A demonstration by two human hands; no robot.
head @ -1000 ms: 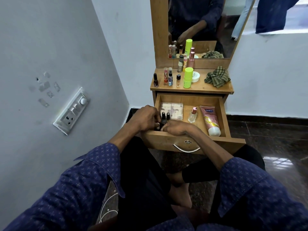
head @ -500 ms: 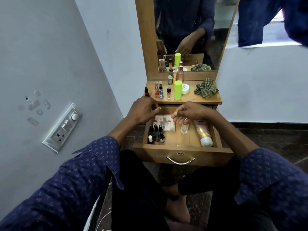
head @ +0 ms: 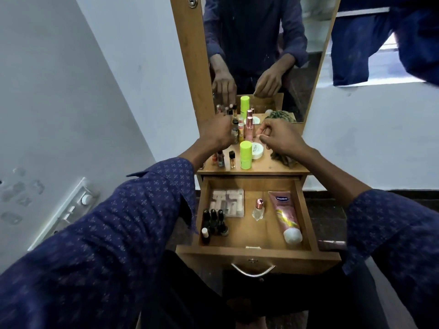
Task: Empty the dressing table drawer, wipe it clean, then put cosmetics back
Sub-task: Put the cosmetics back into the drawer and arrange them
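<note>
Head view: both hands (head: pixel 282 138) above tabletop (head: pixel 268 166).

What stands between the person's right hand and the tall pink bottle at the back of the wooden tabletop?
Nothing visible. The right hand hovers beside the tall pink bottle; the round white jar sits lower, in front of them.

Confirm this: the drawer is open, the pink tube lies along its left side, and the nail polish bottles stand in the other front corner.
Not quite. The head view shows the pink tube along the right side of the open drawer; the nail polish bottles stand in the front left corner. The rest holds.
</note>
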